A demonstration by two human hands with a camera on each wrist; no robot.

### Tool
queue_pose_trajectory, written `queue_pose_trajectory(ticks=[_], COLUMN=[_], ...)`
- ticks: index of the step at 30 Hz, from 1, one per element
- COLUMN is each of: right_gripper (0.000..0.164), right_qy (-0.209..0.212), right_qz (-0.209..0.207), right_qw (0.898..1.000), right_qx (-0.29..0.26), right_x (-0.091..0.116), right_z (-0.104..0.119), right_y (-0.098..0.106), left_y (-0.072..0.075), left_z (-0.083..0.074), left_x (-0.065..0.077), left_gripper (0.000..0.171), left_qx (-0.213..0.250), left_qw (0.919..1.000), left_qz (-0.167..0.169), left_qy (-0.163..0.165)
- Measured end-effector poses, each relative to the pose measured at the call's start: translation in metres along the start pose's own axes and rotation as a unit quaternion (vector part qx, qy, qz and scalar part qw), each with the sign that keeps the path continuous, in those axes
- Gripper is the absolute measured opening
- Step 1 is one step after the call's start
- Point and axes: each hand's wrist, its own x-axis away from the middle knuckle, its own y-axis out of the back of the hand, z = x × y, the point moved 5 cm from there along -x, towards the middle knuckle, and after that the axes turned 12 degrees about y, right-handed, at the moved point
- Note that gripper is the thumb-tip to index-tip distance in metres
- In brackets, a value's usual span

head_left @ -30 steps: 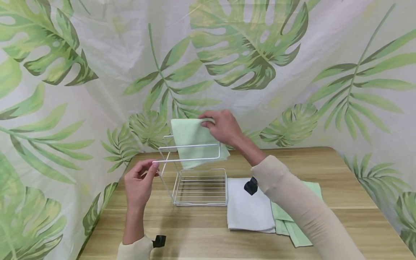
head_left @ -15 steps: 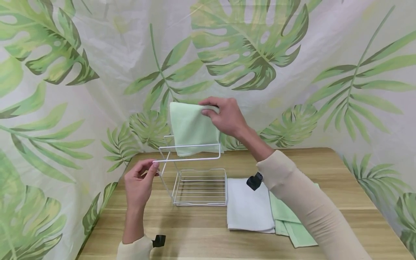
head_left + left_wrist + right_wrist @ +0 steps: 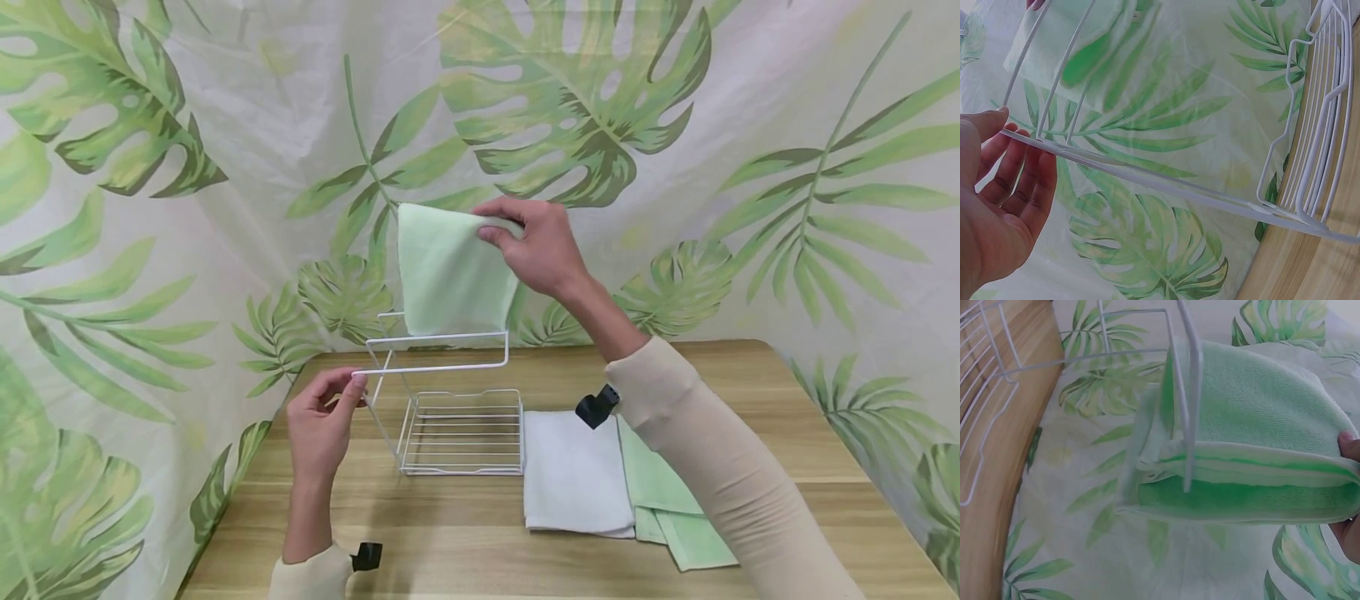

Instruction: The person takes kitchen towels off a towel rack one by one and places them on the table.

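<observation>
A white wire rack (image 3: 431, 369) stands on the table with a slatted bottom shelf and thin bars at the top. My left hand (image 3: 321, 425) pinches its near upper left corner between thumb and forefinger; in the left wrist view the other fingers (image 3: 1029, 181) lie beneath the bar. Above the rack, my right hand (image 3: 542, 248) grips the top edge of a folded light green towel (image 3: 453, 275). The towel hangs down, its lower edge right at the rear top bar in the head view. The right wrist view shows its folded layers (image 3: 1254, 503) behind a rack bar (image 3: 1192, 394).
To the right of the rack lies a folded white towel (image 3: 577, 475). Beside it are light green towels (image 3: 693, 533), partly hidden by my right sleeve (image 3: 735, 467). A leaf-patterned curtain (image 3: 562, 100) hangs behind the wooden table (image 3: 450, 550).
My right hand has risen and shifted slightly right, lifting the green towel from behind the top bars to above them. The left hand keeps its hold on the rack.
</observation>
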Motion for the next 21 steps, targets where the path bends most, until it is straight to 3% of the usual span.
queue_pose_trajectory(ticks=[13, 21], right_gripper=[0.022, 0.021], right_qy=[-0.044, -0.061], right_qz=[-0.031, -0.044], right_qw=[0.999, 0.997], right_qx=[-0.002, 0.001], right_x=[0.000, 0.012], right_z=[-0.006, -0.009], right_y=[0.038, 0.062], left_y=[0.000, 0.000], left_z=[0.000, 0.000], left_x=[0.001, 0.000], left_gripper=[0.013, 0.014], left_qx=[-0.008, -0.002], left_qw=[0.9999, 1.0000], left_qz=[-0.006, -0.006], left_qy=[0.006, 0.006])
